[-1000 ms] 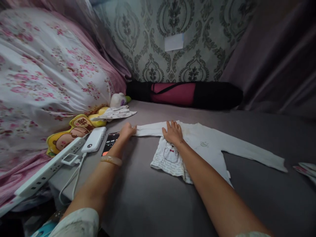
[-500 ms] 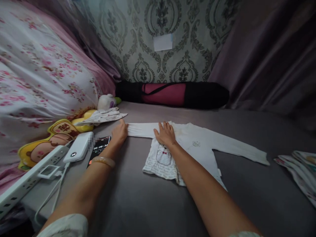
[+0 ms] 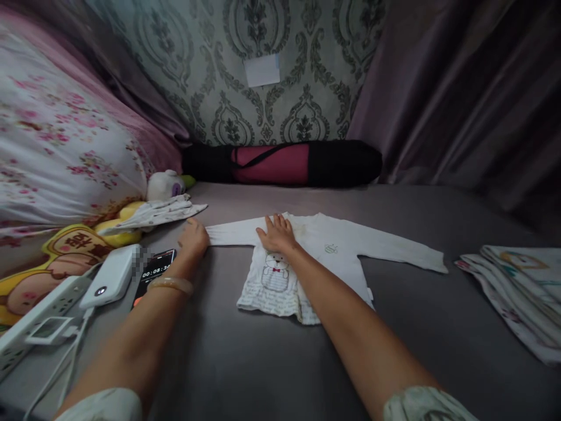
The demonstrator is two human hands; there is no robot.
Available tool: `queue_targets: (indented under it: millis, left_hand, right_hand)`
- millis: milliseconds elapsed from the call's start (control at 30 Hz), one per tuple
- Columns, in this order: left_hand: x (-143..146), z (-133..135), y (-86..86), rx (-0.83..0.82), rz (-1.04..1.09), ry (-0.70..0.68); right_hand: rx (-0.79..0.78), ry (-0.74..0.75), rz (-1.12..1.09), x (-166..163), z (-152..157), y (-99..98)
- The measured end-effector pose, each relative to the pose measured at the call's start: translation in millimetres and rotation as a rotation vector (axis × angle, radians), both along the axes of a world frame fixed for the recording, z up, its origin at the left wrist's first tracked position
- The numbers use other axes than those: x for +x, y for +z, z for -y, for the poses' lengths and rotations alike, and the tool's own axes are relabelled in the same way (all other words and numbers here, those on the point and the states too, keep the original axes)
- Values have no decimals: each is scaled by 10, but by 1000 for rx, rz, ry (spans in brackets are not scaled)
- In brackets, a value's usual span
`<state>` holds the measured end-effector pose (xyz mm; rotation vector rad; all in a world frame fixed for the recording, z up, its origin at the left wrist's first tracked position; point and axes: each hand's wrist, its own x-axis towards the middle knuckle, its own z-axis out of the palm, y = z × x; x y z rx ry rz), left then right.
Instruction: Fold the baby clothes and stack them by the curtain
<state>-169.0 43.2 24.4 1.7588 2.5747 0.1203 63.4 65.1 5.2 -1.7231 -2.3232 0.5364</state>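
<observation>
View farther right now, shirt [image 3: 337, 234] under spread right fingers [image 3: 277, 224], sleeve [image 3: 232, 234] in curled left fingers [image 3: 193, 224]

Dim, soft light leaves the right curtain [image 3: 456, 99] in deep shadow, the frame's edges stretched.

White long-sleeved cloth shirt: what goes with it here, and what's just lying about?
Belongs:
white long-sleeved cloth shirt
left hand, at its cuff
right hand, flat on it
perhaps folded white printed cloths

Lying about:
black rectangular phone
long pink-and-black cloth bag
</observation>
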Motion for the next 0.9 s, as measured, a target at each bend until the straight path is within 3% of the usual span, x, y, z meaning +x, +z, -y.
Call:
queue_targets:
  millis: [67, 133, 233, 300, 367, 467, 633, 767, 900]
  left_hand:
    - [86, 14, 69, 128, -139, 71]
    - [237, 5, 137, 235, -231, 4]
    - [587, -49, 171, 194, -122, -368]
    - [853, -98, 125, 149, 0, -663]
    - [1081, -150, 32, 138, 55, -817]
    - [1251, -226, -153, 64, 72, -812]
    - [1192, -306, -345, -63, 92, -734]
    - [1224, -244, -255, -48, 6, -720]
    - [1383, 93, 8, 121, 19, -821]
  right_hand:
    - [-104, 49, -54, 135, -65, 130]
    - [-51, 58, -92, 365, -106, 236]
    - [91, -56, -1, 818, -88, 271]
    - [93, -150, 87, 1109, -40, 213]
    - [69, -206, 166, 1333, 10, 121]
    - [77, -221, 242, 1517, 57, -22]
    - [151, -203, 247, 1572, 52, -151]
    - [136, -200, 198, 1591, 31, -97]
    - [178, -121, 66, 1584, 308, 138]
